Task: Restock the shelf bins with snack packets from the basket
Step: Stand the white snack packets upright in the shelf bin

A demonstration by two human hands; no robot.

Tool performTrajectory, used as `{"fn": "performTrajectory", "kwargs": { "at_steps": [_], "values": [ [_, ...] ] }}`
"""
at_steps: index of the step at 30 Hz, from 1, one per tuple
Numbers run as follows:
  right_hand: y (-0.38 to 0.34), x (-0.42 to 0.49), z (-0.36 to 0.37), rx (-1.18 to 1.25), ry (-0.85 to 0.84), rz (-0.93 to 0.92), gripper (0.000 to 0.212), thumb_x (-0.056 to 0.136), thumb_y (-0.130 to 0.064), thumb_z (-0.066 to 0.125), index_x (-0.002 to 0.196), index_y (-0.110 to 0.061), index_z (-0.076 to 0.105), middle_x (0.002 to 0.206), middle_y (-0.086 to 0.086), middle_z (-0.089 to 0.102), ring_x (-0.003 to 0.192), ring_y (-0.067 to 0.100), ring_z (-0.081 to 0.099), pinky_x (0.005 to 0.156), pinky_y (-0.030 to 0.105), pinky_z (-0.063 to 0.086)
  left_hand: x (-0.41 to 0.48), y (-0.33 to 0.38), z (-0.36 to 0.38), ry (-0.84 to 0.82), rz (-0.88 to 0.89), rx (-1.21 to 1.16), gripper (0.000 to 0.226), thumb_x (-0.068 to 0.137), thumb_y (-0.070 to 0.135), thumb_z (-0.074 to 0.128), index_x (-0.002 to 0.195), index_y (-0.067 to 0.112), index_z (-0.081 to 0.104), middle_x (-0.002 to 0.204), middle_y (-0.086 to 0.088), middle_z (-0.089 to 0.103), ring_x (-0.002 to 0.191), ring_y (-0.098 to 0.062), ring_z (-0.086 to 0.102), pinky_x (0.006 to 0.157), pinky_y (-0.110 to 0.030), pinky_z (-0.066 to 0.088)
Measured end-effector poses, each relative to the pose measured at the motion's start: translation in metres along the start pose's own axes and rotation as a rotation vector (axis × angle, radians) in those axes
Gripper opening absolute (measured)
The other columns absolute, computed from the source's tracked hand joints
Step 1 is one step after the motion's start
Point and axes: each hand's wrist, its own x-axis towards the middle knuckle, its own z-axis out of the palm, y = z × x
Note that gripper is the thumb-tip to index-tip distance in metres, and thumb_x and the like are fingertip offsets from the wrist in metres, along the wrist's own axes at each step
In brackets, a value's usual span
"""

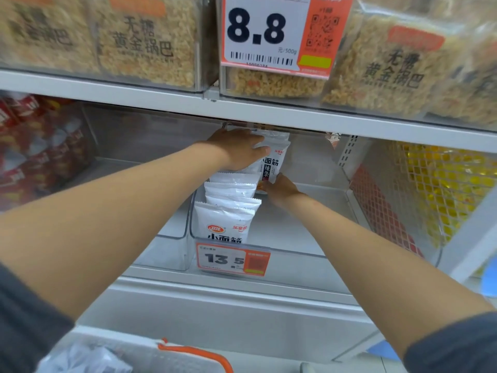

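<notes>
Both my arms reach deep into a clear plastic shelf bin (336, 195). At its back stands a white snack packet (274, 157) with black lettering. My left hand (236, 149) lies flat against the packet's face and top with straight fingers. My right hand (279, 188) holds the packet's lower edge from below. In front of it a row of several identical white packets (228, 208) stands upright along the bin's left side. The basket (113, 356) with an orange handle shows at the bottom edge, with white packets inside.
An orange price tag (232, 258) reading 13.5 hangs on the bin front. Red packets (35, 146) fill the bin to the left. A white mesh panel (408, 200) with yellow goods stands on the right. Bins of rice-crust snacks (145, 41) line the shelf above.
</notes>
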Motion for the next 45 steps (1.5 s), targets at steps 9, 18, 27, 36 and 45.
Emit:
{"fn": "performTrajectory", "kwargs": {
  "at_steps": [9,18,27,36,45],
  "values": [
    [-0.024,-0.057,-0.026,0.02,0.047,0.067,0.052,0.097,-0.038,0.052,0.137,-0.004,0.046,0.117,0.011,0.057,0.099,0.029,0.057,0.074,0.028,0.04,-0.019,0.007,-0.004,0.01,-0.063,-0.132,0.058,0.1,0.057,0.018,0.152,0.031,0.024,0.161,0.003,0.015,0.149,-0.016,0.011,0.12,-0.034,0.013],
    [-0.045,-0.188,-0.054,0.043,0.371,-0.455,0.008,0.082,-0.008,0.06,0.087,-0.013,0.062,0.082,0.0,0.06,0.077,0.016,0.056,0.069,0.028,0.042,-0.122,0.026,-0.009,0.43,-0.169,-0.205,0.036,0.1,0.041,0.042,0.114,0.016,0.065,0.112,-0.008,0.063,0.111,-0.03,0.054,0.087,-0.04,0.047],
    [-0.027,-0.291,0.035,-0.04,0.153,-0.762,0.012,0.077,-0.011,0.06,0.081,-0.02,0.056,0.068,-0.01,0.052,0.062,0.011,0.049,0.061,0.034,0.046,-0.255,0.026,0.053,0.506,-0.408,-0.357,0.015,0.091,0.032,0.053,0.083,0.022,0.047,0.085,0.0,0.058,0.084,-0.025,0.055,0.069,-0.035,0.039],
    [0.074,-0.297,0.154,-0.601,-0.631,-0.466,0.021,0.086,-0.018,0.054,0.102,-0.021,0.067,0.109,0.0,0.069,0.103,0.022,0.061,0.087,0.032,0.049,-0.336,-0.03,0.143,-0.474,-0.509,-0.454,0.026,0.088,0.024,0.056,0.092,0.006,0.073,0.1,-0.009,0.072,0.09,-0.022,0.066,0.07,-0.016,0.05],
    [0.103,-0.341,0.251,-0.563,-1.108,-0.336,0.046,0.086,-0.026,0.069,0.129,-0.016,0.056,0.133,0.006,0.054,0.115,0.024,0.054,0.089,0.03,0.044,-0.346,-0.046,0.166,-0.637,-0.451,-0.275,0.027,0.091,0.03,0.055,0.101,0.008,0.068,0.115,-0.005,0.065,0.098,-0.022,0.062,0.091,-0.034,0.049]
  ]
}}
